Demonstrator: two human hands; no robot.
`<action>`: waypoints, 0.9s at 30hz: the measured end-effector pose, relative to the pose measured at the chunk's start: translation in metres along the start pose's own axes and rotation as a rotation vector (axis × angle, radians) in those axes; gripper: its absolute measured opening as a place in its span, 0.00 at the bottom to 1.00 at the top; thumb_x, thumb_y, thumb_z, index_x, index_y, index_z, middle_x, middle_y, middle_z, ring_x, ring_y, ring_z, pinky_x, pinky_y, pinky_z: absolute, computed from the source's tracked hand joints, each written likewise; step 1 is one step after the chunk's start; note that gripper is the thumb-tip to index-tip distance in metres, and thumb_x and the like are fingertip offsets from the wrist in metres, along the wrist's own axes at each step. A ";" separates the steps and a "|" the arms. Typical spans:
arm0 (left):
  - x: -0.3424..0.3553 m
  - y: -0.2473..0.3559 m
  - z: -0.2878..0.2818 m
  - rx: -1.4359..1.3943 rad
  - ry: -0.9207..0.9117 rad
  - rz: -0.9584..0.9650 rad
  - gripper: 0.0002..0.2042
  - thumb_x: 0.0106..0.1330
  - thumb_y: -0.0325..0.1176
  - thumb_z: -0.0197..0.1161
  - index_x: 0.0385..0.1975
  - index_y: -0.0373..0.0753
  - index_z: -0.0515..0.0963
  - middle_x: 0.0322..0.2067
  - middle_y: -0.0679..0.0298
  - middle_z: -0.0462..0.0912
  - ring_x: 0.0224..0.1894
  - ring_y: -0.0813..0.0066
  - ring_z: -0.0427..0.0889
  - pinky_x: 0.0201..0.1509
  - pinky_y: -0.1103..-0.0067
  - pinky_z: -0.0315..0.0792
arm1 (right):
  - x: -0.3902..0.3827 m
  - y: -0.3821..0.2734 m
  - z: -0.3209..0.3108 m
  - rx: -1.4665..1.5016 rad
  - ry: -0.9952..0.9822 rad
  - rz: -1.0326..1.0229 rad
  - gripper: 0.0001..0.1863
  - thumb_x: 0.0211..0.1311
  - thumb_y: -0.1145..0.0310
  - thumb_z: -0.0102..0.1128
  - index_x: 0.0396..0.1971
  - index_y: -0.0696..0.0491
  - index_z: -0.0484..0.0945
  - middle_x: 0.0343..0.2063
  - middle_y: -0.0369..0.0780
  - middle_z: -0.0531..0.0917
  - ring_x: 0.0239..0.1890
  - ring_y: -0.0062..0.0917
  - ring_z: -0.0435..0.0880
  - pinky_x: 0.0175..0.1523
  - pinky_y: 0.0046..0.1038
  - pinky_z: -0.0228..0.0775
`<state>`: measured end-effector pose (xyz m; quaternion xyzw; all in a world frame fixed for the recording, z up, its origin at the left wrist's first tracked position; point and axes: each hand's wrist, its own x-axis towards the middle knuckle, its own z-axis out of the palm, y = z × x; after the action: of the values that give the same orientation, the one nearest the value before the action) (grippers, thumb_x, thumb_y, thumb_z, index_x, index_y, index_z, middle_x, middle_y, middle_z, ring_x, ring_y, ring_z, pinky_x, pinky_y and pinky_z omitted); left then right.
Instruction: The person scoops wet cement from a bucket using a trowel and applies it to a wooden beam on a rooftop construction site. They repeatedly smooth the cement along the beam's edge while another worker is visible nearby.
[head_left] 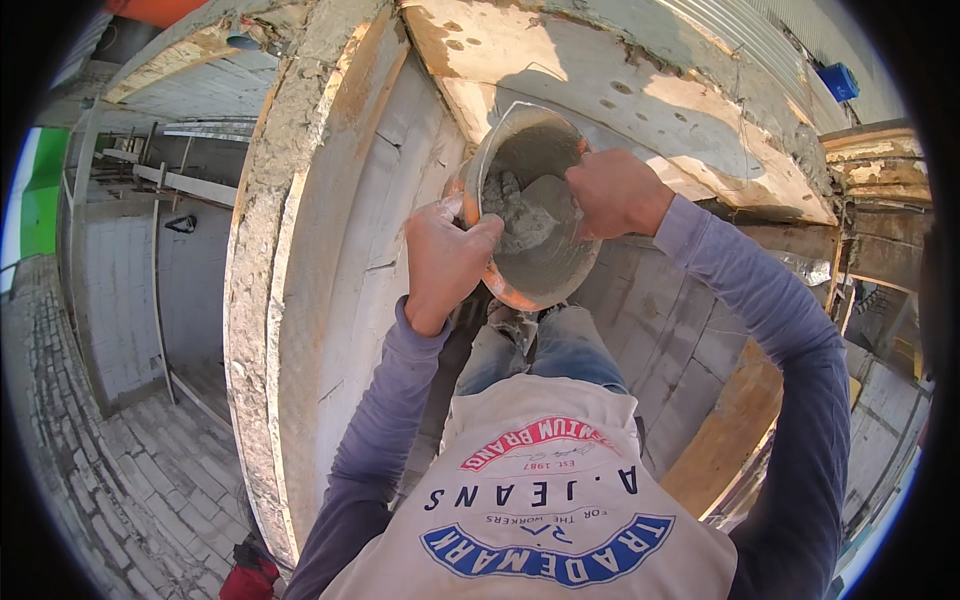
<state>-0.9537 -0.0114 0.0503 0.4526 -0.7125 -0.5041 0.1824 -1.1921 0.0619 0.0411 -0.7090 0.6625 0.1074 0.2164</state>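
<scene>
To my left runs a rough concrete ledge [256, 290] with a grey block wall [365, 225] just beside it; beyond, low on that side, spread rows of pale bricks [165, 450]. Ahead of me, bright sunlight and hard shadows fall across a stained wooden board [640, 115] near corrugated sheeting [722, 35].

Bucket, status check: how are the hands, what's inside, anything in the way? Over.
Left hand and right hand gripping opposite sides of bucket. Lumpy grey mix inside. Nothing across its mouth; rough concrete edge off to the left.

grey-blue sleeves [752, 276] flank a printed cream shirt [545, 500] above blue jeans [578, 347].
</scene>
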 end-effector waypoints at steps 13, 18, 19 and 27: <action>0.005 0.038 0.053 -0.176 -0.275 -0.029 0.05 0.59 0.25 0.64 0.26 0.29 0.81 0.19 0.70 0.78 0.23 0.87 0.71 0.25 0.78 0.67 | -0.138 0.036 0.071 0.865 0.262 0.284 0.23 0.50 0.61 0.73 0.39 0.66 0.85 0.33 0.58 0.87 0.39 0.50 0.88 0.47 0.42 0.79; 0.003 0.053 0.080 -0.399 -0.286 -0.134 0.03 0.61 0.24 0.65 0.28 0.32 0.81 0.23 0.70 0.78 0.24 0.85 0.73 0.28 0.81 0.67 | -0.205 0.054 0.030 0.872 0.339 0.334 0.24 0.50 0.60 0.76 0.40 0.66 0.85 0.29 0.53 0.87 0.34 0.42 0.89 0.42 0.38 0.79; 0.002 0.056 0.087 -0.477 -0.282 -0.159 0.02 0.60 0.24 0.66 0.29 0.33 0.82 0.25 0.69 0.80 0.25 0.83 0.75 0.31 0.81 0.68 | -0.218 0.058 0.019 0.858 0.307 0.385 0.27 0.51 0.59 0.76 0.42 0.67 0.84 0.28 0.52 0.87 0.33 0.38 0.89 0.40 0.36 0.79; 0.004 0.069 0.125 -0.704 -0.335 -0.198 0.03 0.59 0.24 0.67 0.30 0.32 0.83 0.27 0.66 0.82 0.28 0.82 0.75 0.34 0.81 0.68 | -0.328 0.082 -0.067 0.975 0.241 0.942 0.43 0.57 0.54 0.79 0.57 0.69 0.63 0.26 0.43 0.85 0.24 0.26 0.85 0.30 0.26 0.77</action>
<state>-1.0768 0.0600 0.0572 0.3405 -0.4693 -0.7992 0.1582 -1.3143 0.3224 0.2312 -0.1742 0.8922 -0.1998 0.3656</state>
